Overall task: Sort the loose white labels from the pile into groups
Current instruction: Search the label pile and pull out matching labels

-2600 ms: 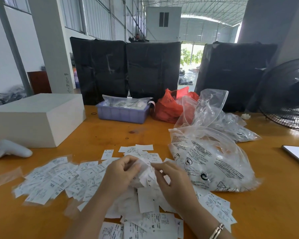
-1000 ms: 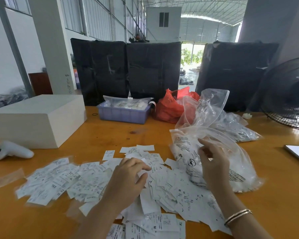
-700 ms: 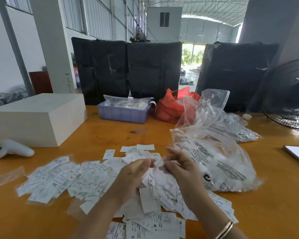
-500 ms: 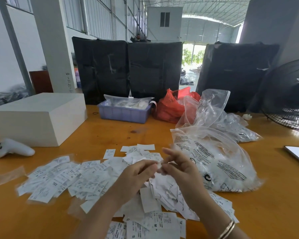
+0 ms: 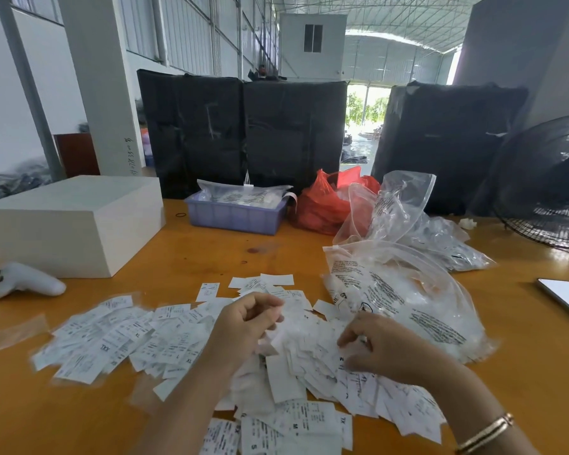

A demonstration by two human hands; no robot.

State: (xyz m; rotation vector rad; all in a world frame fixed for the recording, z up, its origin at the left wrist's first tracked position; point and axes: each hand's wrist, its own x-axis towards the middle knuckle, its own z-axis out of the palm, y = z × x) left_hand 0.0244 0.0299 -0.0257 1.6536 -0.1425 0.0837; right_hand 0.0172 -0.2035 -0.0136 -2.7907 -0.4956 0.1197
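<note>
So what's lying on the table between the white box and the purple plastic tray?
Bare orange tabletop except one small black rubber band, seen in the head view.

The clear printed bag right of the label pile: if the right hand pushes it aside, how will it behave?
The clear printed bag looks crumpled and thin, so it would probably buckle rather than slide whole. It seems light, so the labels tucked against its near edge may scatter.
</note>
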